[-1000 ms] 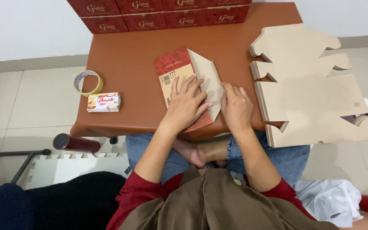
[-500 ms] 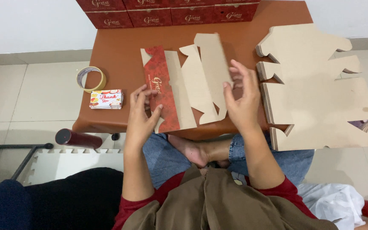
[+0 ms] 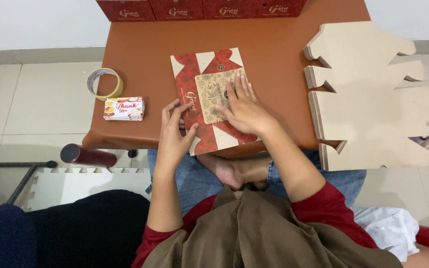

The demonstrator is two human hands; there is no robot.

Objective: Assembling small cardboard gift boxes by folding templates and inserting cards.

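- Carton blank (image 3: 209, 99), red and tan with a gold-patterned panel, lies flat and printed side up on the brown table (image 3: 274, 54), near its front edge. Head view only.
- Right hand (image 3: 244, 106) presses flat on the patterned panel, fingers straight and slightly spread.
- Left hand (image 3: 175, 134) rests at the blank's left edge, fingers loosely curled, thumb touching the card; nothing pinched.
- Judgement: folding barely begun; no walls raised, flaps unjoined.
- Stack of unfolded blanks (image 3: 368, 99) waits at the right; tape roll (image 3: 104, 83) and small cards (image 3: 123, 108) untouched at the left; finished red boxes (image 3: 199, 9) line the far edge.
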